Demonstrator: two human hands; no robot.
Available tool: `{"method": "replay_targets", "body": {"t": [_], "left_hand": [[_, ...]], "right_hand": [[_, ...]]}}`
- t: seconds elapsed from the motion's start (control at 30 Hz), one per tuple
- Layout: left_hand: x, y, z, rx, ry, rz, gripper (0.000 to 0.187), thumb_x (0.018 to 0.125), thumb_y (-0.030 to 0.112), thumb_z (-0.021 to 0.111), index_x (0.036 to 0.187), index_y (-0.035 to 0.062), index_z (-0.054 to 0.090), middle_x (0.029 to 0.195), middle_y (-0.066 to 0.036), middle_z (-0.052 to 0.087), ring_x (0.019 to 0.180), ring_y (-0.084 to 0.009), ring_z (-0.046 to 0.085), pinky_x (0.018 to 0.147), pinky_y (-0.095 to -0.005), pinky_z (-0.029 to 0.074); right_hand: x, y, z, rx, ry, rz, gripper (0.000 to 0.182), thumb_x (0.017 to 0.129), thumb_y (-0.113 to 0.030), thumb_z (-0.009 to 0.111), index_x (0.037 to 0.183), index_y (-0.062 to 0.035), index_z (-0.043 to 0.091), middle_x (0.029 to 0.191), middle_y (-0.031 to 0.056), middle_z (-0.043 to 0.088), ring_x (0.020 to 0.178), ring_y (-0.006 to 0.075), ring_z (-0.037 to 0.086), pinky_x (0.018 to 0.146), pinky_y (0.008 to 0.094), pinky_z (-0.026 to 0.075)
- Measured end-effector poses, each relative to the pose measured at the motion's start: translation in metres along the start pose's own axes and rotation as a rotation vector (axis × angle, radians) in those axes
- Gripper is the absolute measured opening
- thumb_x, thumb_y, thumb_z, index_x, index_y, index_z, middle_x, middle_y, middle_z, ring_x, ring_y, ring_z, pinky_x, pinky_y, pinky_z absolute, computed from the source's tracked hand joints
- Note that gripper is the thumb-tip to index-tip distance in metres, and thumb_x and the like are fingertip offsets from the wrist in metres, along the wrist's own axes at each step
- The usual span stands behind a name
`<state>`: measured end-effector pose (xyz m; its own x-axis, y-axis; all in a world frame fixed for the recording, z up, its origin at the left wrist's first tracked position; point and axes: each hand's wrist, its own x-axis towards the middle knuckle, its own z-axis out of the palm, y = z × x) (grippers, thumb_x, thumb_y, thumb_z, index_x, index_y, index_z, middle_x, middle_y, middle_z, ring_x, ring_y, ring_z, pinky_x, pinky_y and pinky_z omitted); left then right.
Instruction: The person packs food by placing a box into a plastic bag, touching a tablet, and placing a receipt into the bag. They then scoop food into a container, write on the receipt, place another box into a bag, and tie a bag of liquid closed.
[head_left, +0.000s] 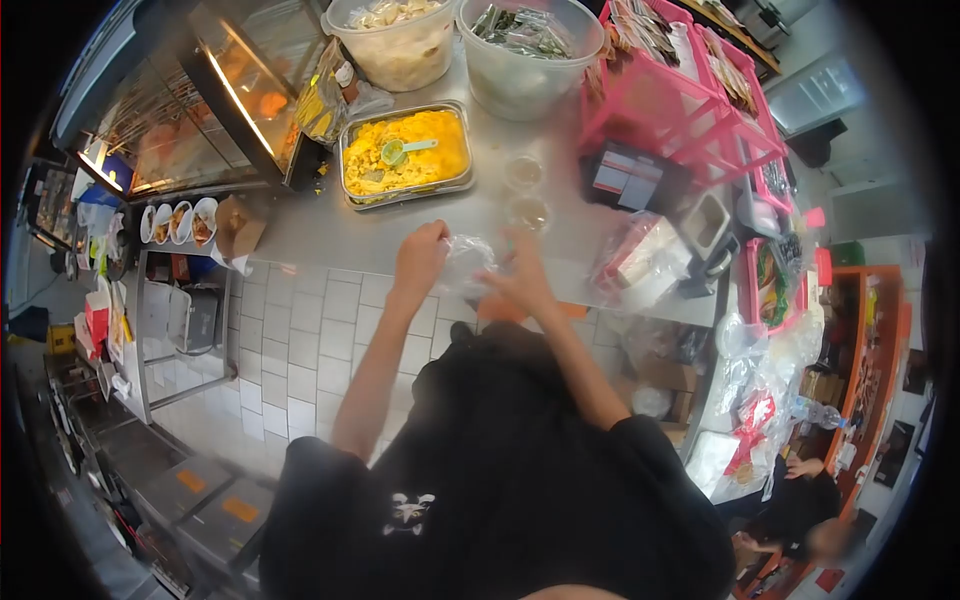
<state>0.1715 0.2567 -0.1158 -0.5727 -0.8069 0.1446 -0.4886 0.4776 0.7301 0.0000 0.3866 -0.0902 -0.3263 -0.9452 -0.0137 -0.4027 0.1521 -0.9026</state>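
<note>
My left hand (425,252) is closed, its fingertips pinching the left edge of a clear plastic bag (466,258). The bag hangs at the front edge of the steel counter (380,240), above the floor and in front of my body. At its right edge is my right hand (522,284), slightly blurred, with the fingers spread apart; whether they grip the film is hard to see. Just beyond the hands stand two small clear round tubs (528,213). Farther back is a metal tray (345,165) of crumbly yellow food, with a pale green-handled scoop (405,148) lying in it.
Two large translucent tubs (490,85) stand at the back. A glass heated cabinet (170,110) is at left, near several filled paper cones (180,222). To the right are pink baskets (650,115), a dark device (632,178) and bagged items (645,255). Another person (800,505) is at lower right.
</note>
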Motion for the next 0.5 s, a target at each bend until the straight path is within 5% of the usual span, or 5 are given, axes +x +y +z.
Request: {"method": "replay_targets", "body": {"t": [0.03,0.1,0.2,0.33,0.5], "left_hand": [[0.002,-0.006,0.003,0.0,0.005,-0.014,0.015,0.078,0.004,0.062,0.093,0.0028,0.062,0.081,-0.016,0.064,0.062,-0.0275,0.065,0.058,-0.0366,0.05],[-0.003,-0.011,0.004,0.005,0.072,-0.144,0.016,0.077,0.003,0.063,0.093,0.0011,0.06,0.073,-0.017,0.063,0.055,-0.0274,0.064,0.055,-0.037,0.05],[-0.005,-0.005,0.014,-0.04,0.134,-0.25,0.013,0.075,0.002,0.062,0.087,0.0017,0.058,0.078,-0.02,0.064,0.075,-0.0383,0.064,0.067,-0.0431,0.05],[-0.006,0.003,0.024,-0.175,0.099,-0.398,0.014,0.077,0.002,0.063,0.09,0.0002,0.057,0.075,-0.018,0.063,0.065,-0.0314,0.067,0.059,-0.0387,0.051],[-0.004,-0.006,0.045,-0.37,0.025,-0.487,0.016,0.081,0.004,0.064,0.095,-0.0004,0.056,0.073,-0.015,0.063,0.056,-0.0238,0.067,0.049,-0.0349,0.05]], "right_hand": [[0.007,0.009,-0.008,0.0,-0.015,0.001,0.068,0.074,-0.014,0.078,0.132,-0.0021,0.044,0.122,0.0224,0.047,0.106,0.041,0.053,0.09,0.0431,0.044],[0.031,0.031,-0.016,-0.642,0.456,-0.173,0.088,0.07,-0.029,0.085,0.139,-0.0006,0.038,0.124,0.024,0.047,0.112,0.0412,0.052,0.093,0.0451,0.044],[0.066,0.05,-0.012,-0.705,0.304,-0.052,0.09,0.069,-0.029,0.084,0.14,0.0003,0.037,0.123,0.0255,0.047,0.113,0.0415,0.05,0.097,0.0457,0.043],[0.07,0.058,-0.024,-0.545,0.119,0.068,0.09,0.068,-0.027,0.083,0.14,0.0024,0.037,0.121,0.0248,0.049,0.113,0.0411,0.05,0.099,0.0458,0.042],[0.026,-0.018,-0.053,-0.161,0.405,0.114,0.079,0.065,-0.024,0.084,0.129,0.0055,0.047,0.114,0.0205,0.054,0.107,0.0333,0.055,0.094,0.0409,0.045]]}}
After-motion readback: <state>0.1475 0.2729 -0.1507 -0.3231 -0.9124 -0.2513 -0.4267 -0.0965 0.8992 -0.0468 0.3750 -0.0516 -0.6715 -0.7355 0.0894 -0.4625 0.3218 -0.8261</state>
